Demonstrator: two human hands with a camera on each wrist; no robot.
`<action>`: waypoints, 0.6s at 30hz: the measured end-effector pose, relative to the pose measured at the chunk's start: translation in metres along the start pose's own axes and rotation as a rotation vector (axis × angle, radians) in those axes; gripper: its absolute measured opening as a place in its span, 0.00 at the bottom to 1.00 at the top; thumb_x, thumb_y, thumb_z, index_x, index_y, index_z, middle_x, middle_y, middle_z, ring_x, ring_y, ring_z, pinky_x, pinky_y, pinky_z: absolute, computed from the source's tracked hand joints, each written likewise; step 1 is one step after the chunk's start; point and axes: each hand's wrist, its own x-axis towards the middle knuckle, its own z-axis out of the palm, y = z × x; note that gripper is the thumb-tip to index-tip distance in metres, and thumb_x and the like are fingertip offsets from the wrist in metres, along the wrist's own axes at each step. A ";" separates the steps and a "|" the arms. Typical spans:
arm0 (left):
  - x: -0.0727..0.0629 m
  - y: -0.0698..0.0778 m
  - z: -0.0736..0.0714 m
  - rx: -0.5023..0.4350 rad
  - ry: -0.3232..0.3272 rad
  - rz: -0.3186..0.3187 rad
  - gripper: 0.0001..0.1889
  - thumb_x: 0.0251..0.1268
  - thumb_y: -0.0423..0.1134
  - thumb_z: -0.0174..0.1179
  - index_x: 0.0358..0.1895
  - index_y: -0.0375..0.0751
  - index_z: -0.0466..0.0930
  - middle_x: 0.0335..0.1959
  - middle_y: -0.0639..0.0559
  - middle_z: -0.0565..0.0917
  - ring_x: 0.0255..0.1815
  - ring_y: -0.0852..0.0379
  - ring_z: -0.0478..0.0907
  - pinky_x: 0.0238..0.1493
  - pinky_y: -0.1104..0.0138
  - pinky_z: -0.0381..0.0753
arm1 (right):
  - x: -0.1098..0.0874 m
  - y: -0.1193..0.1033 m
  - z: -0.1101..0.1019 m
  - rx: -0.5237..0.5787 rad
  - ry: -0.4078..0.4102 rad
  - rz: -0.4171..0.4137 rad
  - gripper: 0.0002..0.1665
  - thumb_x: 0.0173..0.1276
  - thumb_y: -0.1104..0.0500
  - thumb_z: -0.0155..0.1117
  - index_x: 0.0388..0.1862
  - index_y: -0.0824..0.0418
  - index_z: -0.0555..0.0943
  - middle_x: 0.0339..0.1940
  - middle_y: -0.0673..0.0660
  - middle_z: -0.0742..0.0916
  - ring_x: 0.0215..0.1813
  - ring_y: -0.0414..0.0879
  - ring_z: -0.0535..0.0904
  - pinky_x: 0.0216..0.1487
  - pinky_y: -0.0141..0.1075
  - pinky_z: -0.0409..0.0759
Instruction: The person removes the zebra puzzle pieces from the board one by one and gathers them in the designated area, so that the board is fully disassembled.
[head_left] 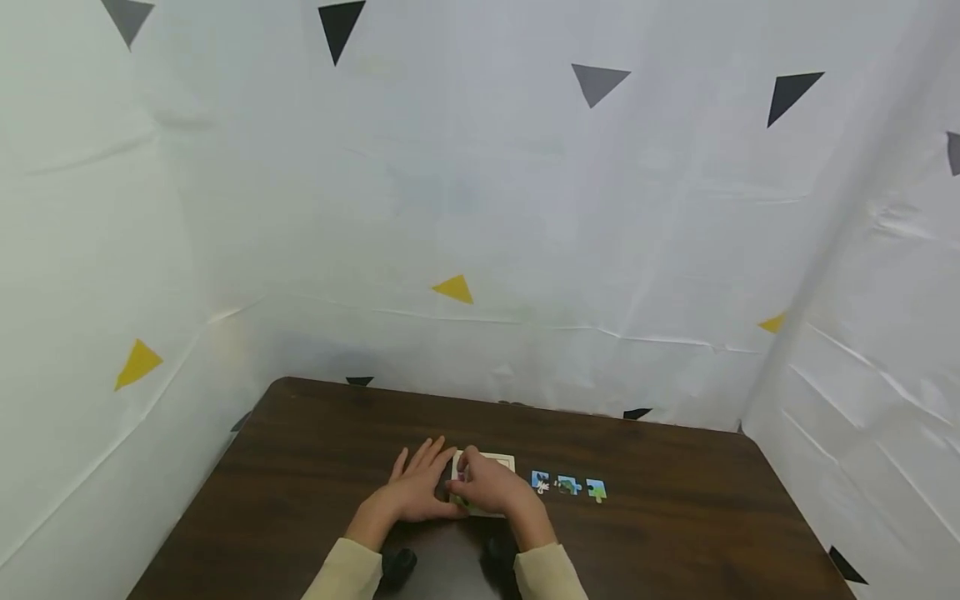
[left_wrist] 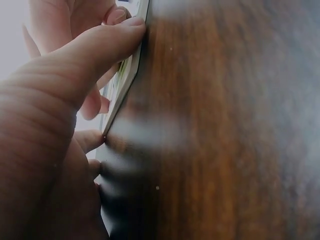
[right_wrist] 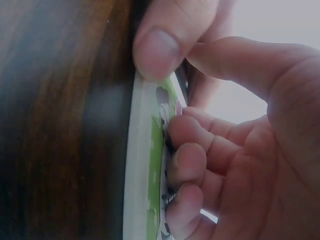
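Observation:
A small pale-framed jigsaw board [head_left: 498, 457] with a green printed picture lies on the dark wooden table [head_left: 675, 500]. My left hand [head_left: 417, 490] rests along its left side, fingers spread and fairly straight; the thumb [left_wrist: 117, 42] presses the frame's near edge. Over the board, my right hand [head_left: 487, 485] bends its fingers down and pinches a puzzle piece [right_wrist: 165, 112], mostly hidden by the fingers. In the right wrist view, the curled fingertips [right_wrist: 187, 162] sit on a white, dark-spotted printed part above the green.
To the board's right, three loose puzzle pieces lie in a row: a left one [head_left: 540, 481], a middle one [head_left: 568, 485] and a right one [head_left: 596, 489]. White sheeting [head_left: 525, 208] with coloured triangles surrounds the table. Dark objects [head_left: 399, 568] show beneath the forearms.

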 end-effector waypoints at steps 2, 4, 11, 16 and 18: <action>0.000 0.000 0.000 0.003 0.008 0.004 0.55 0.53 0.72 0.61 0.79 0.47 0.51 0.80 0.45 0.43 0.79 0.43 0.37 0.70 0.37 0.30 | 0.001 0.000 0.001 -0.021 0.011 0.012 0.21 0.72 0.47 0.61 0.52 0.60 0.72 0.29 0.49 0.80 0.29 0.44 0.77 0.29 0.42 0.75; 0.001 -0.001 0.001 -0.003 0.009 0.009 0.56 0.53 0.72 0.61 0.79 0.46 0.51 0.80 0.44 0.43 0.79 0.42 0.37 0.70 0.37 0.30 | 0.002 0.000 0.002 -0.045 0.029 0.022 0.20 0.71 0.46 0.61 0.52 0.59 0.72 0.28 0.49 0.80 0.28 0.44 0.77 0.28 0.42 0.74; 0.003 -0.003 0.002 0.006 0.009 0.001 0.56 0.52 0.74 0.60 0.79 0.47 0.50 0.80 0.45 0.42 0.80 0.44 0.36 0.70 0.38 0.29 | 0.006 0.000 0.006 -0.078 0.077 0.050 0.19 0.70 0.45 0.61 0.48 0.57 0.72 0.26 0.49 0.80 0.24 0.45 0.75 0.25 0.41 0.72; 0.004 -0.007 0.005 -0.005 -0.006 -0.009 0.56 0.53 0.74 0.59 0.80 0.47 0.48 0.81 0.46 0.40 0.80 0.45 0.33 0.70 0.39 0.26 | 0.006 0.001 0.008 -0.083 0.073 0.051 0.20 0.70 0.43 0.61 0.48 0.56 0.71 0.25 0.49 0.80 0.24 0.45 0.75 0.25 0.41 0.72; 0.003 -0.007 0.006 0.003 -0.004 -0.007 0.56 0.53 0.74 0.58 0.80 0.48 0.47 0.81 0.46 0.39 0.80 0.46 0.33 0.70 0.39 0.25 | 0.005 0.001 0.008 -0.085 0.072 0.048 0.20 0.70 0.43 0.61 0.48 0.56 0.72 0.25 0.48 0.80 0.24 0.45 0.75 0.25 0.41 0.72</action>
